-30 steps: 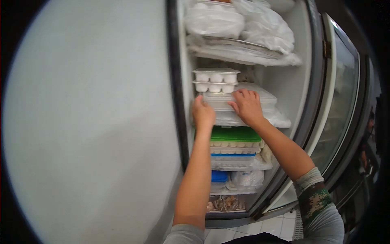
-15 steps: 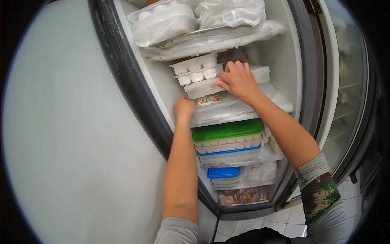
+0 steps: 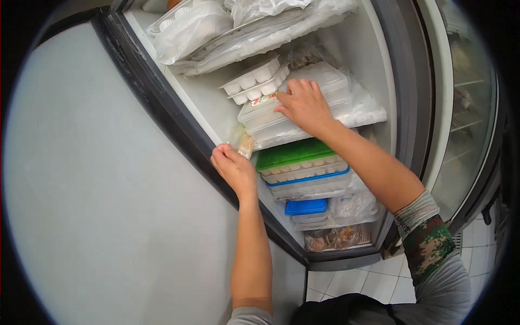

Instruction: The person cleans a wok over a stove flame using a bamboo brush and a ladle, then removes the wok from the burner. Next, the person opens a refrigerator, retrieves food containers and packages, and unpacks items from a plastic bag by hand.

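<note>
My left hand [image 3: 233, 167] is closed on a small clear plastic bag [image 3: 245, 143] with pale yellowish contents, at the left edge of the open fridge. Beside the bag is a clear lidded plastic container [image 3: 262, 120] with a red-and-green label. My right hand [image 3: 306, 105] lies over the top of this container, with fingers bent and thumb at its surface. Its palm side is hidden, but it appears to grip the container. White moulded trays [image 3: 254, 81] are stacked behind, tilted to the left.
On the shelf above lie plastic-wrapped trays [image 3: 265, 40]. Below stand a green-lidded container [image 3: 295, 153], a blue-lidded box [image 3: 306, 206] and bagged food [image 3: 344, 236]. The fridge's dark left frame [image 3: 179, 135] and an open glass door [image 3: 466, 135] flank the shelves.
My left hand has moved down and outward from beside the containers, with the small bag now showing in it. The right hand shifted slightly left, and the container's top now shows more. The view tilted.
</note>
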A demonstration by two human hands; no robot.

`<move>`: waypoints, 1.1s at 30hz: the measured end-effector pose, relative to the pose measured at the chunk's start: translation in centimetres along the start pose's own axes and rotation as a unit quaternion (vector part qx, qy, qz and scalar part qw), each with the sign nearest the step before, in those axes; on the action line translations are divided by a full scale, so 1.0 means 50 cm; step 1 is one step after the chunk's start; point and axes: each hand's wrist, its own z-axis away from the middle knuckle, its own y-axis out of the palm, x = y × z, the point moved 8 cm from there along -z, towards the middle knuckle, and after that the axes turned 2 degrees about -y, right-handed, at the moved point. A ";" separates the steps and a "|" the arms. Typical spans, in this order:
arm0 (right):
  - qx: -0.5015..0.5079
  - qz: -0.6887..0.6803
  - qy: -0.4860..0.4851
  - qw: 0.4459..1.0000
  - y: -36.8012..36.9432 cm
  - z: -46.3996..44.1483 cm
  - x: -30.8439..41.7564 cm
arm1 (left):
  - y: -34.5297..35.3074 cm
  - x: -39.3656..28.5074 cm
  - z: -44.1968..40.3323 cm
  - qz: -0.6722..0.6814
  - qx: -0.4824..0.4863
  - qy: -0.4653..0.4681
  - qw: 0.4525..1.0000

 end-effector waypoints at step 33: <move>0.254 -0.748 0.592 -0.161 -0.295 0.665 0.688 | -0.741 -0.110 0.801 0.259 -0.227 -0.455 0.821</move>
